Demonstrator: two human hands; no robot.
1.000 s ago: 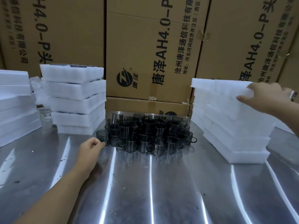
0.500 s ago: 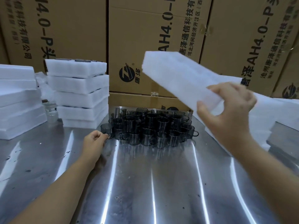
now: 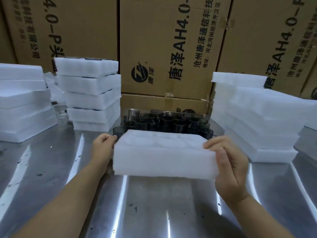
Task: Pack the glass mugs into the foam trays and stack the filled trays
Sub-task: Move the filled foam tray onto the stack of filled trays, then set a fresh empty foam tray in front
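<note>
While we hold it: the foam tray (image 3: 164, 158) hangs level above the steel table (image 3: 154, 212), just in front of the glass mugs (image 3: 164, 122)
Hands: our left hand (image 3: 103, 148) presses its left end, our right hand (image 3: 229, 167) wraps the right end — both grasping
Handling: we judge it light, soft, easily dented — best held by the ends
Mugs: fragile, slick; a cluster too dense to count
Stacks: five trays at left-centre (image 3: 91, 97); more at the right (image 3: 253, 117) and far left (image 3: 22, 103)

Looked like a warehouse packing station: printed shipping cartons (image 3: 164, 48) stacked behind a steel table (image 3: 154, 203), foam trays (image 3: 89, 93) piled high
</note>
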